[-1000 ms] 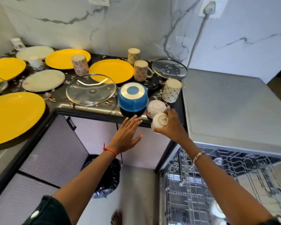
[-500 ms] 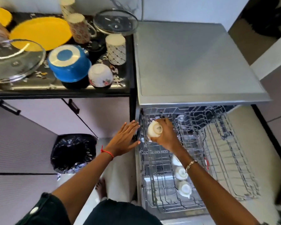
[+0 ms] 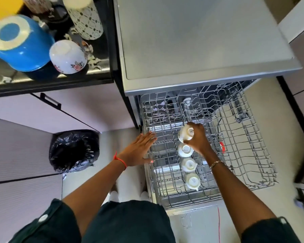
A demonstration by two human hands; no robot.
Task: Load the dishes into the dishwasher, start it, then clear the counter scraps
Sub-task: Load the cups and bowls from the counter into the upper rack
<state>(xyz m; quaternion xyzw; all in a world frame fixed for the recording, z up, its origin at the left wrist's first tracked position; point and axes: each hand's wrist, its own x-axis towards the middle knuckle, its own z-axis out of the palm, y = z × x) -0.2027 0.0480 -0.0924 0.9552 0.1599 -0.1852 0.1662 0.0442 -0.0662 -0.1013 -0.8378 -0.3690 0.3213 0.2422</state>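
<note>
The right hand (image 3: 197,140), fingers curled round a small white ceramic cup (image 3: 184,134), has carried it from the black table (image 3: 42,85) down over the grey wire dishwasher rack (image 3: 244,146). It is now just behind three matching upturned cups (image 3: 189,164). The left hand (image 3: 139,149) has followed, flat and empty, to the rack's left rim, so seating the cup looks to be next.

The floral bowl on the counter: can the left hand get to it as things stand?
Probably yes. The left hand is open and empty; the floral bowl sits upside down at the front edge of the counter, nothing in front of it.
</note>
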